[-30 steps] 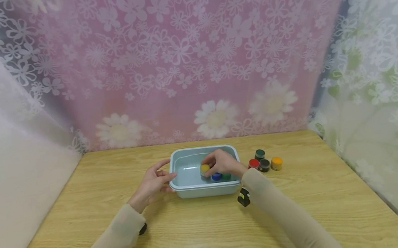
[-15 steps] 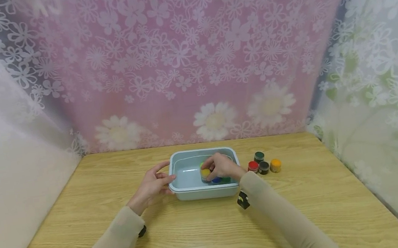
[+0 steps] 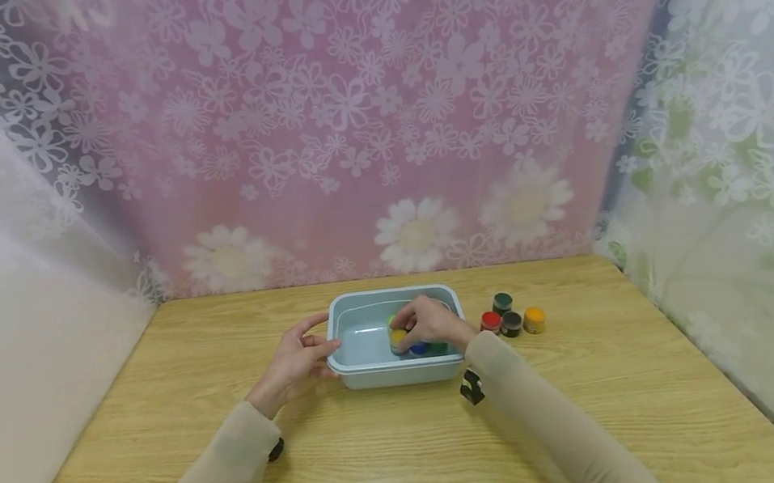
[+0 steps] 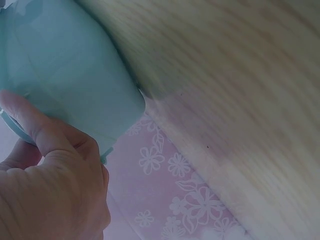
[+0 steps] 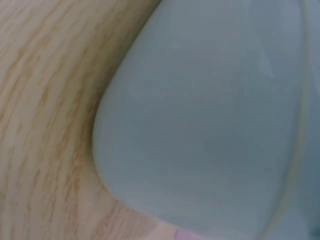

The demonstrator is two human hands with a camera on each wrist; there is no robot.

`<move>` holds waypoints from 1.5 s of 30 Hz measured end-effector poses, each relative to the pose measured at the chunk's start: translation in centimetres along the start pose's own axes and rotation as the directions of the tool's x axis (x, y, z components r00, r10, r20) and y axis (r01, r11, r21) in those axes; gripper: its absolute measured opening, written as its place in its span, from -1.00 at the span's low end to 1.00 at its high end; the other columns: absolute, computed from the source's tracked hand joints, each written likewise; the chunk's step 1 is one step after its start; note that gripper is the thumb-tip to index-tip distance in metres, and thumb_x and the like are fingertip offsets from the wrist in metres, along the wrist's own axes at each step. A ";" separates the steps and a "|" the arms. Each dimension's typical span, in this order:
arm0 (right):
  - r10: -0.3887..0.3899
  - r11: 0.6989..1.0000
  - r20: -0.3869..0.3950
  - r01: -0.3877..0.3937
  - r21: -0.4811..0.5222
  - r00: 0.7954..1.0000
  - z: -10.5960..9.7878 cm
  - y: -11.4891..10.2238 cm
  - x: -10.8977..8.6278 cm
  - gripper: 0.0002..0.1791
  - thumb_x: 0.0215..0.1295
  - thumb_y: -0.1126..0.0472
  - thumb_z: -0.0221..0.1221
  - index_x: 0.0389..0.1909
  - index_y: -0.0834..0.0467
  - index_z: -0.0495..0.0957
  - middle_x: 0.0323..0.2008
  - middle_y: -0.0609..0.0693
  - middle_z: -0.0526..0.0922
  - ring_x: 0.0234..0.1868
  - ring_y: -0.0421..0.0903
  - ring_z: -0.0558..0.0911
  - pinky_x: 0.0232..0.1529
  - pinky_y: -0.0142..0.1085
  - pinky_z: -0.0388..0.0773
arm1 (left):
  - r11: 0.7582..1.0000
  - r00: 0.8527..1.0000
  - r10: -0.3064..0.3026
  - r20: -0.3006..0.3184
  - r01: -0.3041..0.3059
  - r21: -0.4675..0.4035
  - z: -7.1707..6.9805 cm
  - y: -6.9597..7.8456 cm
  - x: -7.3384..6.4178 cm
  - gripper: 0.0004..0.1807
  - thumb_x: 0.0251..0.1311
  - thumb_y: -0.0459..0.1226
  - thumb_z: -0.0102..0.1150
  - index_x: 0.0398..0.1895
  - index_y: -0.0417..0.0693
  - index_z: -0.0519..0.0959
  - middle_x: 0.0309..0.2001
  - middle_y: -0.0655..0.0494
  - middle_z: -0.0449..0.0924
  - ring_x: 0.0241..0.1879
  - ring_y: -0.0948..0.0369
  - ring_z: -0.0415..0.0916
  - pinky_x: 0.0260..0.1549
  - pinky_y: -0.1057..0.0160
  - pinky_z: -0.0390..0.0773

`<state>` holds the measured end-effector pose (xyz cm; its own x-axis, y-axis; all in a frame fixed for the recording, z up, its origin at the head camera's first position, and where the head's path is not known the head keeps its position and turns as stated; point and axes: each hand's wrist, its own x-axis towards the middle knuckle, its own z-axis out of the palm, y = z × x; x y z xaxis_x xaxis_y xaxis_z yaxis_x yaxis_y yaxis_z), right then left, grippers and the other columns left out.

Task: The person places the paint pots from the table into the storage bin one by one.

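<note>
Down a little, and slightly nearer the tub's front wall than a second ago, has come the yellow-lidded jar [image 3: 399, 343]; a bright green lid [image 3: 392, 320] now peeks out behind it. From the head view, I see the right hand [image 3: 430, 322] pinching that jar inside the tub [image 3: 400, 375], just left of its fingertips. It stands about upright, between the two hands but nearer the right, beside a blue jar [image 3: 419, 347]; whether it touches the bottom I can't tell. The tub's long side runs left to right, and the left hand [image 3: 296, 359] grips its left end. On the left wrist view, the thumb hooks over the rim. On the right wrist view, only the tub's wall and the table [image 5: 40, 125] show clearly.
</note>
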<state>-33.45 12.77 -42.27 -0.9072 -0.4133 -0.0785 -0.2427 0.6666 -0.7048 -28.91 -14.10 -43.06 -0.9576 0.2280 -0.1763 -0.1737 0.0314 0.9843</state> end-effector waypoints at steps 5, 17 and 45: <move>0.004 0.998 0.003 -0.004 0.066 1.000 0.0 0.2 -0.1 -0.58 0.01 0.28 0.48 -0.03 0.16 0.70 -0.11 -0.01 0.72 -0.15 -0.15 0.61 -0.02 -0.24 0.63 | 1.000 1.000 0.005 0.007 -0.005 0.016 0.1 0.0 -0.3 -0.29 0.28 -0.38 0.23 0.47 0.00 0.21 -0.23 -0.11 0.54 -0.46 0.19 0.56 -0.38 0.05 0.75; -0.089 0.945 0.062 0.065 0.320 0.994 -2.5 0.8 -0.6 -0.58 0.28 0.34 0.26 0.16 0.33 0.54 0.08 0.25 0.63 0.04 0.02 0.65 0.09 -0.15 0.64 | 1.000 1.000 -0.011 0.018 0.011 -0.021 -0.2 -0.3 -0.2 -0.28 0.29 -0.38 0.22 0.48 0.05 0.20 -0.25 -0.09 0.54 -0.48 0.20 0.59 -0.40 0.11 0.74; -0.040 0.936 -0.036 0.050 0.349 0.999 -11.1 8.8 -7.0 -0.44 0.28 0.17 0.31 0.22 0.36 0.45 0.19 0.29 0.55 0.10 -0.02 0.64 0.17 -0.08 0.59 | 0.999 1.000 -0.031 0.006 0.031 -0.026 -0.2 0.3 0.2 -0.29 0.26 -0.35 0.27 0.44 0.15 0.26 -0.20 -0.15 0.54 -0.39 0.14 0.60 -0.35 0.04 0.74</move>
<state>-33.07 28.35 -40.11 -0.9088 -0.4164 -0.0247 -0.1525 0.3868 -0.9095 -29.20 -14.28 -42.84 -0.9503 0.2332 -0.2062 -0.2090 0.0129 0.9778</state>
